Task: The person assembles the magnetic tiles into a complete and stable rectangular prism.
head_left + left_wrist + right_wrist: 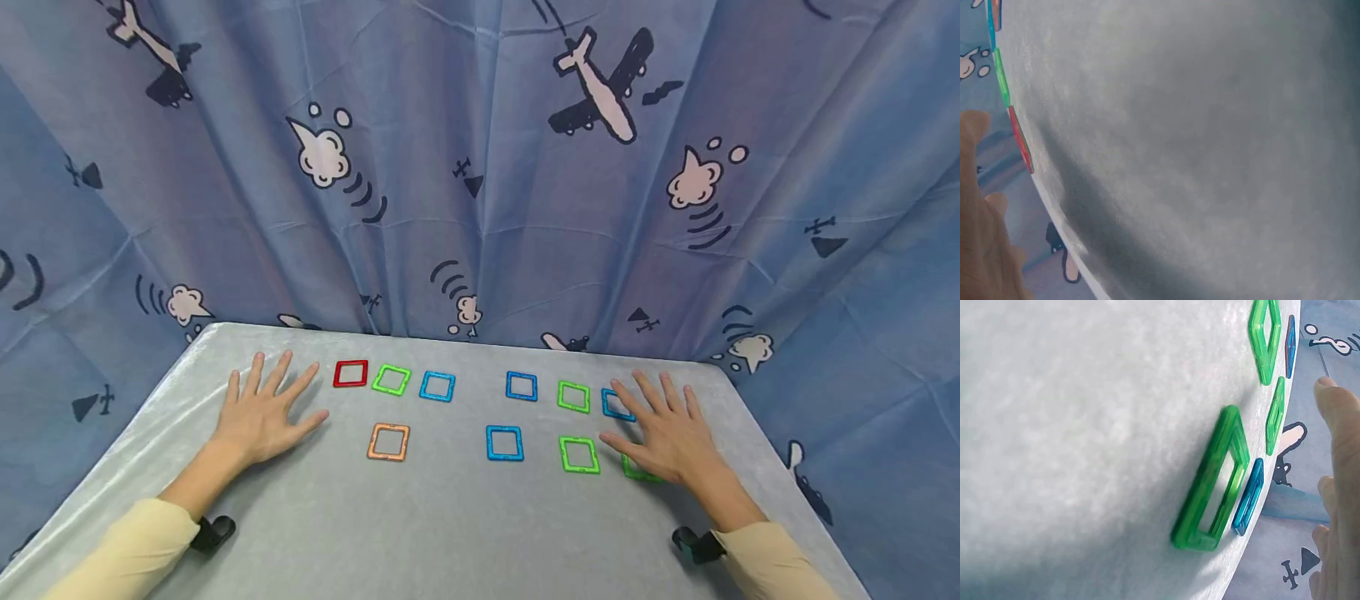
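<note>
My left hand [261, 421], fingers spread, is held over the left side of the table, nearest a red hollow square tile [351, 385]. A green tile [387, 391] and a blue tile [436, 398] continue that row, with an orange tile [386, 457] below. On the right, my right hand [667, 437] is spread above a green tile [1205, 478], partly covering it in the head view, and a blue tile [604, 402]. Beside these lie two more green tiles [581, 470] and two blue tiles [506, 457]. Neither hand holds anything.
A pale grey cloth [442, 533] covers the table. Behind its far edge hangs a blue curtain [420, 267] printed with airplanes and clouds. Dark bands [213, 533] with cameras sit at both wrists, by the cream sleeves [135, 546].
</note>
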The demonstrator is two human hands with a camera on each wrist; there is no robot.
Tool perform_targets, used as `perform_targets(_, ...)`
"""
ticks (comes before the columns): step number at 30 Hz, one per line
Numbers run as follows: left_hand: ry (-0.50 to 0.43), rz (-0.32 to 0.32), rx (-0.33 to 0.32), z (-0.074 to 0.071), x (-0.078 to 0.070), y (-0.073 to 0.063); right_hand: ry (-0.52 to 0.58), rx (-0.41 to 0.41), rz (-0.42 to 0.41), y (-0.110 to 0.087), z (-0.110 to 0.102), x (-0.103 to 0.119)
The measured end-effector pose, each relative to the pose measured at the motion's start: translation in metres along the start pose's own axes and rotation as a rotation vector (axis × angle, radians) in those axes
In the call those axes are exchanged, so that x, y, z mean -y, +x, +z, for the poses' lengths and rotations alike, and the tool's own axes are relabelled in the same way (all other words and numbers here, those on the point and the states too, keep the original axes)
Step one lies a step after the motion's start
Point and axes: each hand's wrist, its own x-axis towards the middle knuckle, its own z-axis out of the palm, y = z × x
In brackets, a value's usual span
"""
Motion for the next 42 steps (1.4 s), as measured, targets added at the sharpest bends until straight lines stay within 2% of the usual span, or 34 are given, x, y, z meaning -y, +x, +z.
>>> perform_targets(15,-0.002,-0.001,0.020,-0.005,0.000,0.000,0.037,0.012,0.010,-0.001,-0.004,-0.005)
perform_targets(20,-0.021,0.024,0.014,-0.007,-0.002,0.001,0.058,0.012,0.013,-0.004,-0.008,-0.004)
perform_targets(24,-0.064,0.066,-0.022,-0.008,-0.003,0.003,0.135,-0.035,-0.039,-0.006,-0.009,-0.003)
perform_targets(28,-0.205,0.109,-0.042,-0.009,-0.008,0.006,0.318,-0.096,-0.133,-0.007,-0.008,-0.002)
perform_targets(33,-0.475,0.137,-0.032,-0.009,-0.016,0.004,0.540,-0.122,-0.206,-0.006,-0.004,0.004)
perform_targets(37,-0.646,0.159,-0.004,-0.006,-0.021,-0.001,0.635,-0.114,-0.233,-0.004,-0.001,0.015)
perform_targets(42,-0.736,0.174,0.014,-0.002,-0.022,-0.007,0.691,-0.092,-0.262,0.000,0.004,0.028)
